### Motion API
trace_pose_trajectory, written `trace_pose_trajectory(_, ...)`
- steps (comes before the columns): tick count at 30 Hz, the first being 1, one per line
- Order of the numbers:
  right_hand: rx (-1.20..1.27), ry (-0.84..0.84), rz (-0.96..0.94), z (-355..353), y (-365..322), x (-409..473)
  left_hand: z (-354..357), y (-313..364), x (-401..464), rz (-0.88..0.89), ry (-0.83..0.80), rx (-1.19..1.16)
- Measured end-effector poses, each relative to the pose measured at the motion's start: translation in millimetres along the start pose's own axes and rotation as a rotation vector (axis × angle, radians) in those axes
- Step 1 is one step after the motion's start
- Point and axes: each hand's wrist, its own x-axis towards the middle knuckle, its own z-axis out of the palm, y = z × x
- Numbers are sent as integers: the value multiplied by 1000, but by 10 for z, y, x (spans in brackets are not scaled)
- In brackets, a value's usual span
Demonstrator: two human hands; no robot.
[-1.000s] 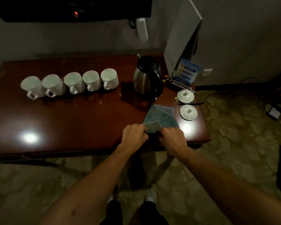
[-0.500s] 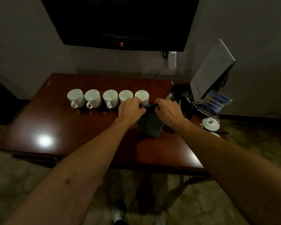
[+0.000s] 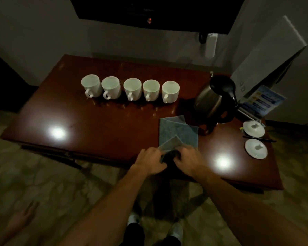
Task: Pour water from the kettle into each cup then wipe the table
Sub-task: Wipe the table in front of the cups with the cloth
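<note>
Here both hands sit at the near edge of the table (image 3: 100, 121), side by side with a small gap between them. The left hand (image 3: 149, 161) and the right hand (image 3: 188, 160) each have their fingers curled onto the near end of a blue-green cloth (image 3: 178, 134), pinching it so a corner of the fabric folds up between them. The rest of the cloth lies flat on the tabletop, reaching from the hands toward the kettle (image 3: 214, 98), whose base it nearly touches.

The kettle, steel with a black lid and handle, stands toward the far right part of the table. To its left, along the far side, five white cups (image 3: 131, 89) stand upright in a straight row, handles turned to the near side, each just beside the next. Whether they hold water cannot be told in this dim light.

Near the right edge two white lids (image 3: 254, 139) lie one behind the other, with a thin dark stick between them. Behind the kettle, at the far right corner, a blue leaflet (image 3: 261, 102) leans by a white board (image 3: 268, 55). Two bright spots of reflected light glare on the dark red tabletop.
</note>
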Motion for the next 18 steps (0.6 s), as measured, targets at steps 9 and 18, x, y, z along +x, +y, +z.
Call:
trace_pose_trajectory(9, 1, 108, 47, 430, -19, 532, -72, -495, 90, -18, 341, 15)
trace_pose_trajectory(18, 21, 332, 168, 716, -729, 1012, -285, -1686, 173, -24, 434, 32)
